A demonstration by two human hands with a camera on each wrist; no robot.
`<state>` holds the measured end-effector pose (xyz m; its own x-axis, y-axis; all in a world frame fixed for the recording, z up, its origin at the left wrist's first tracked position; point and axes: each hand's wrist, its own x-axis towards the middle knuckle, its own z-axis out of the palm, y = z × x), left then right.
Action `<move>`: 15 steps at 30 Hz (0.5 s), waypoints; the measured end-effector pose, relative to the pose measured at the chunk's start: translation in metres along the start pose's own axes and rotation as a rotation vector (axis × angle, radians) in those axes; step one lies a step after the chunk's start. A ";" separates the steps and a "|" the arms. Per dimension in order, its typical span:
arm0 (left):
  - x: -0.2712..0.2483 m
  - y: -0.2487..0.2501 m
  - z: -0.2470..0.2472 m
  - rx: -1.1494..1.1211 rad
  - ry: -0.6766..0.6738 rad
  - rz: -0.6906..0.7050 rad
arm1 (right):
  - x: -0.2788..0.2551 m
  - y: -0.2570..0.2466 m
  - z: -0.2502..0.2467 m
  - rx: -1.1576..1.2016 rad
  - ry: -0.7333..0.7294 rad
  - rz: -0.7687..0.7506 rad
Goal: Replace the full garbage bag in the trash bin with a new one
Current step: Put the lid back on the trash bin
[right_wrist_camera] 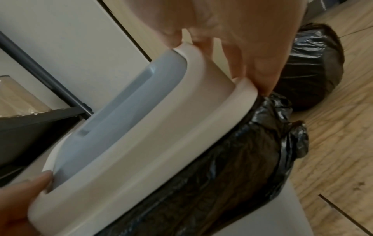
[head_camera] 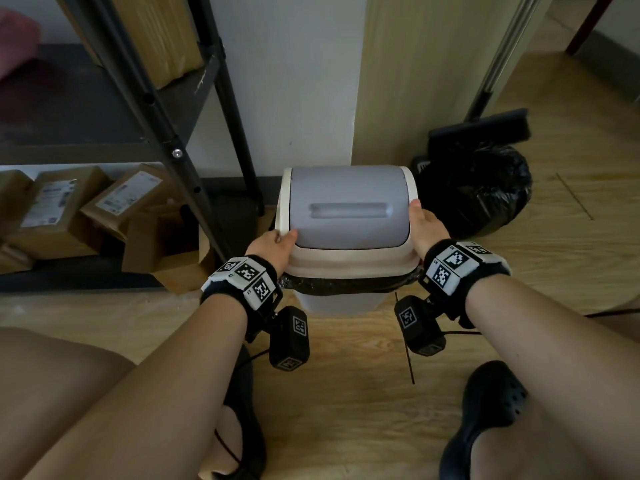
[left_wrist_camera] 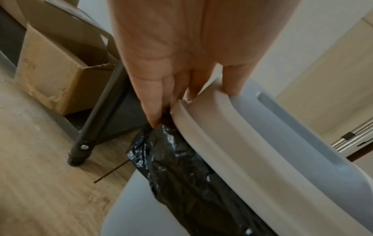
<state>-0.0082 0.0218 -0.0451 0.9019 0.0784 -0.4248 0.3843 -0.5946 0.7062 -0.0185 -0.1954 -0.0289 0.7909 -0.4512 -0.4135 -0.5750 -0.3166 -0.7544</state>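
A small grey trash bin [head_camera: 339, 303] stands on the floor against the wall. Its cream lid [head_camera: 346, 265] with a grey swing flap [head_camera: 346, 209] sits on top. A black liner [head_camera: 346, 284] is folded over the bin's rim under the lid. My left hand [head_camera: 277, 244] grips the lid's left edge [left_wrist_camera: 232, 143], thumb on top, fingers down the side beside the liner [left_wrist_camera: 181, 175]. My right hand [head_camera: 424, 226] grips the lid's right edge [right_wrist_camera: 141, 143] the same way. A full, closed black garbage bag [head_camera: 481, 192] lies on the floor right of the bin.
A dark metal shelf rack [head_camera: 194, 157] stands close on the left, with cardboard boxes [head_camera: 62, 209] under it. A black broom and dustpan [head_camera: 481, 126] lean behind the full bag. My feet in black shoes [head_camera: 485, 427] are on the wooden floor in front.
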 end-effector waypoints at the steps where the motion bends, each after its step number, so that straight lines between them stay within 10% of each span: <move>1: 0.000 -0.001 0.001 0.011 0.003 0.006 | 0.000 0.001 0.000 -0.002 0.004 -0.004; 15: -0.001 -0.010 0.002 0.143 0.031 0.018 | 0.000 0.014 0.007 -0.017 0.028 -0.082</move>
<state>-0.0130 0.0255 -0.0529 0.9151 0.0901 -0.3931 0.3376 -0.7042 0.6245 -0.0250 -0.1942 -0.0431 0.8292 -0.4466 -0.3361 -0.5124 -0.3673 -0.7762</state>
